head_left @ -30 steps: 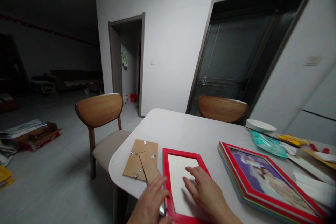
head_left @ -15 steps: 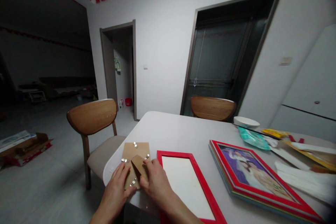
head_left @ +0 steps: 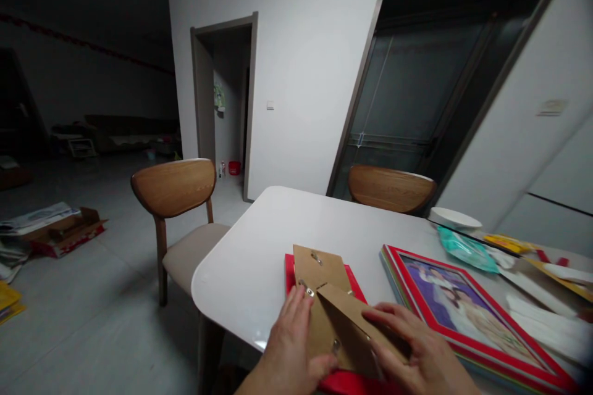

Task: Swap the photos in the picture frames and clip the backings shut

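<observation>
Two wooden-backed chairs [head_left: 176, 188] stand by a white table [head_left: 250, 265] on a grey floor [head_left: 106, 287], near white walls [head_left: 301, 68].

Forward and Down from the Head

Worn at head height, above the near side of the table [head_left: 259, 259]. Faces forward and down, across the tabletop to the white wall [head_left: 301, 105], left doorway [head_left: 227, 111] and right doorway [head_left: 412, 99]. Sweeps wide, from dark room [head_left: 83, 92] at left to stacked picture frames [head_left: 467, 315] at right. Sits close over left hand [head_left: 296, 339] and right hand [head_left: 412, 345], low in view; well back from the wall.
</observation>
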The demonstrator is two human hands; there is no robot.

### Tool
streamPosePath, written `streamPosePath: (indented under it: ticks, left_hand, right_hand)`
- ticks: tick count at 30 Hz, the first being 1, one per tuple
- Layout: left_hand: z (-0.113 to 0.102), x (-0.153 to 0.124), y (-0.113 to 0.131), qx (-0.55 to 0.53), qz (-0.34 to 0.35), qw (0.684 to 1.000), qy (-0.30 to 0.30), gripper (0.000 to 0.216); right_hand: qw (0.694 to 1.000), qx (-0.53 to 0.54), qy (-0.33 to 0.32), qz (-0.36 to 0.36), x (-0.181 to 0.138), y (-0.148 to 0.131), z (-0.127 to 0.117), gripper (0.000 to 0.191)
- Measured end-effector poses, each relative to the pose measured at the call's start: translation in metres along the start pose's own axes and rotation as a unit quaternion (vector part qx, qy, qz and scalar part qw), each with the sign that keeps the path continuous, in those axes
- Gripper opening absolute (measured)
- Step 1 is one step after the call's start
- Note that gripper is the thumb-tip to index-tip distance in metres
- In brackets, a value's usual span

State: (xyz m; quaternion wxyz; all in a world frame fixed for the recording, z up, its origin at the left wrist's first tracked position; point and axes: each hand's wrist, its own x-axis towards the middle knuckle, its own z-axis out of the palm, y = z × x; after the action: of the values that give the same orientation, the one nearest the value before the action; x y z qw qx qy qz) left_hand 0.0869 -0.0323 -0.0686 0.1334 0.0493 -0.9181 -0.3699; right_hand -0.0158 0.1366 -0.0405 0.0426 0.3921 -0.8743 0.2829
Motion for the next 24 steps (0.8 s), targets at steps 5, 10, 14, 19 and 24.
streamPosePath:
  ticks: [5,10,14,19,24]
  left_hand:
    - [0.016,0.002,-0.005,0.05,-0.023,0.992,-0.11,0.089]
    - [0.008,0.0,-0.009,0.068,-0.019,0.986,-0.148,0.091]
    - [0.006,-0.005,-0.018,0.069,0.005,0.99,-0.126,0.077]
    - [-0.006,-0.011,-0.022,0.064,0.028,0.994,-0.085,0.03]
    - [-0.012,-0.016,-0.018,0.074,0.035,0.993,-0.086,0.016]
  right_hand:
    - [0.999,-0.021,-0.032,0.031,-0.01,0.02,0.014,0.033]
    - [0.999,-0.017,-0.031,0.03,-0.011,0.021,0.021,0.032]
    - [0.999,-0.037,-0.02,0.027,-0.013,0.023,0.03,0.032]
    - [0.997,-0.08,0.005,0.002,-0.02,0.025,0.053,0.033]
    - [0.994,-0.103,0.005,-0.026,-0.019,0.02,0.061,0.034]
